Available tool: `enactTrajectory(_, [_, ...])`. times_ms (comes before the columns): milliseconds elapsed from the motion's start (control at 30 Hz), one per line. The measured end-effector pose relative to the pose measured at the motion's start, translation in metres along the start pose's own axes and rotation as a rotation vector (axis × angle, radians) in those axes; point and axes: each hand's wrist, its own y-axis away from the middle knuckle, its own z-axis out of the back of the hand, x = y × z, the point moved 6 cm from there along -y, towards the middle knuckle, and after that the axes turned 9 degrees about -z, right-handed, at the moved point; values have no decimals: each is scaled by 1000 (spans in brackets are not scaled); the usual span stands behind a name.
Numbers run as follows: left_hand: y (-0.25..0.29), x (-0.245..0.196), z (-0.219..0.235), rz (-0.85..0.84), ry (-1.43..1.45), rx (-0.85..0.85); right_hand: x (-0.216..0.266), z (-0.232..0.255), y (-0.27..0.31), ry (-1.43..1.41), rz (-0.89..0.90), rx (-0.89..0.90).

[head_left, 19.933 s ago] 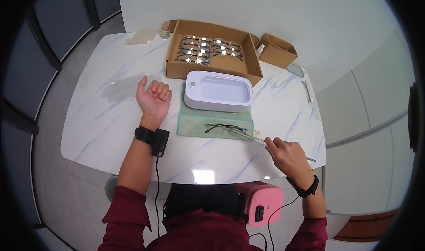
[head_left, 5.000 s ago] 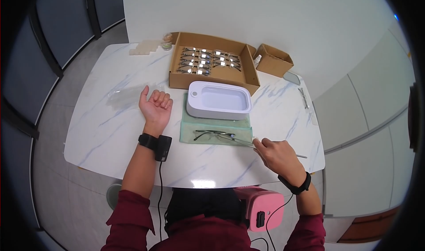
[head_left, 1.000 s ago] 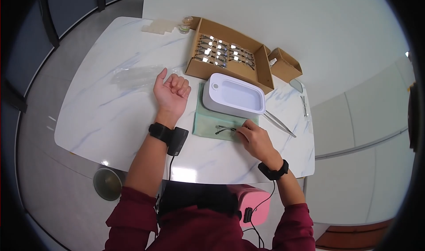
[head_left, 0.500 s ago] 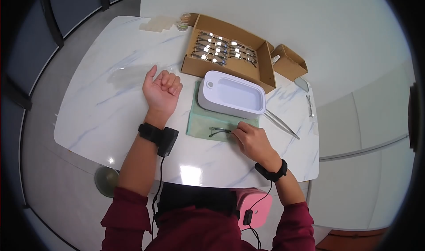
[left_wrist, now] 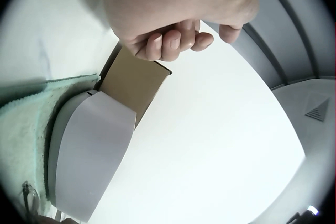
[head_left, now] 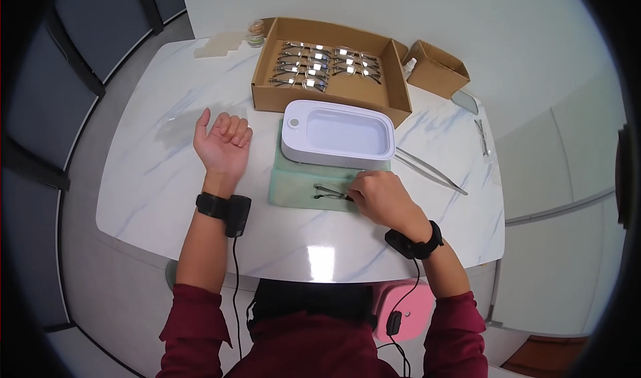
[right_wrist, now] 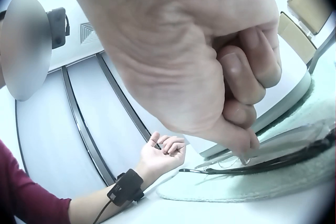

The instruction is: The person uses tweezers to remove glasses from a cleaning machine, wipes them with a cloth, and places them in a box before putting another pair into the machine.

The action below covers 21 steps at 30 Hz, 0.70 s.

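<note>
I had one pair of eyeglasses [right_wrist: 268, 166] on the cloth [head_left: 290, 190], right under the right hand [head_left: 384, 196], slim dark temples poking out leftward past the fingers. That hand was curled in, thumb and fingertips pinching the frame; the exact spot they gripped I couldn't tell. The left hand [head_left: 224, 144] rested well apart, palm up, fingers loosely bent around nothing. The cloth was soft, pale green and fuzzy-edged, lying on a glossy marbled desk [head_left: 153, 198]. One smooth white plastic ultrasonic cleaner [head_left: 334, 160], a rounded oblong, sat just behind the glasses, with one pair of shiny metal tweezers [head_left: 449, 180] beside it. Two brown cardboard boxes stood beyond, the larger holding two columns of glasses.
</note>
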Motion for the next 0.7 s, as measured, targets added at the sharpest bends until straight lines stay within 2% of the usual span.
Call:
enactTrajectory(133, [0,0,-1,-5,-3,4,-3,0,-1,29,-63,52])
enactTrajectory(300, [-2,-1,2,7,28,14,7,0,2,8,6,3])
enactTrajectory(400, [-2,-1,2,9,38,15,13,15,5,7,-28,-31])
enactTrajectory(500, [-1,-1,3,10,27,11,10,-1,8,40,37,-36])
enactTrajectory(633, [-2,-1,2,15,8,25,19,20,18,41,31,-24])
enactTrajectory(700, [-3,-1,3,6,-16,39,23,37,25,6,-24,-110])
